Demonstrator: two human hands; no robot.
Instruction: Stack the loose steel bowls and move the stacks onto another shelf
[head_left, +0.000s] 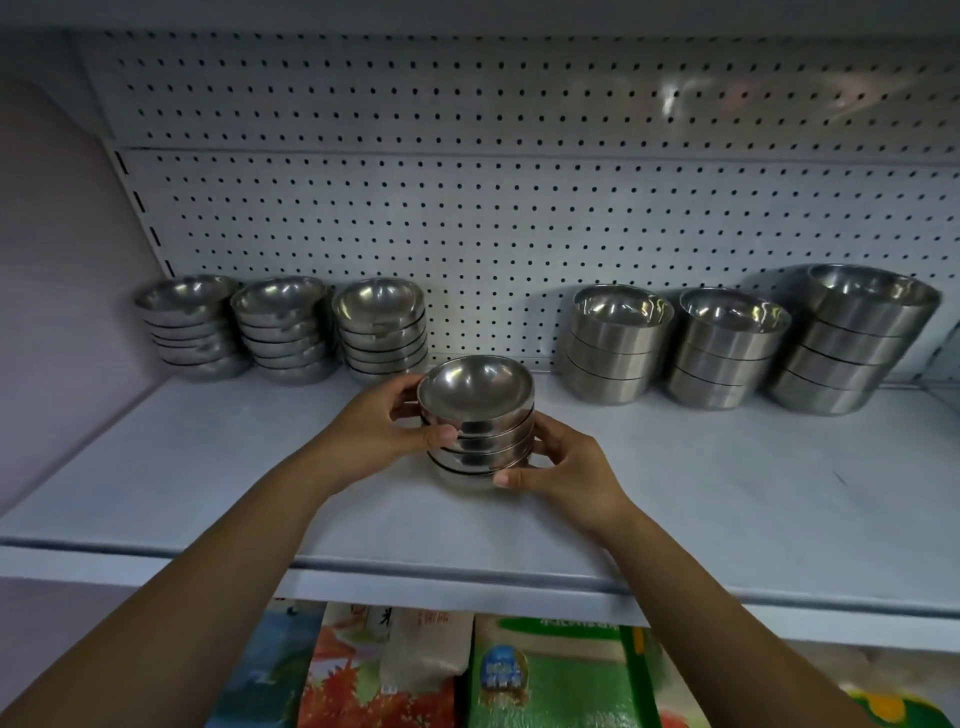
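A stack of several small steel bowls (475, 415) stands in the middle of the white shelf (727, 493). My left hand (384, 434) grips the stack's left side, thumb in front and fingers curled behind. My right hand (566, 467) grips its lower right side, thumb at the base. Three more stacks of the same round bowls (283, 327) line the back left of the shelf. Three stacks of larger straight-sided steel bowls (727, 348) stand at the back right.
A white pegboard wall (519, 218) closes the back of the shelf. A pale side panel (57, 312) bounds it on the left. Below the shelf's front edge lie colourful packaged goods (545, 675). Bare shelf surface lies in front of the stacks on both sides.
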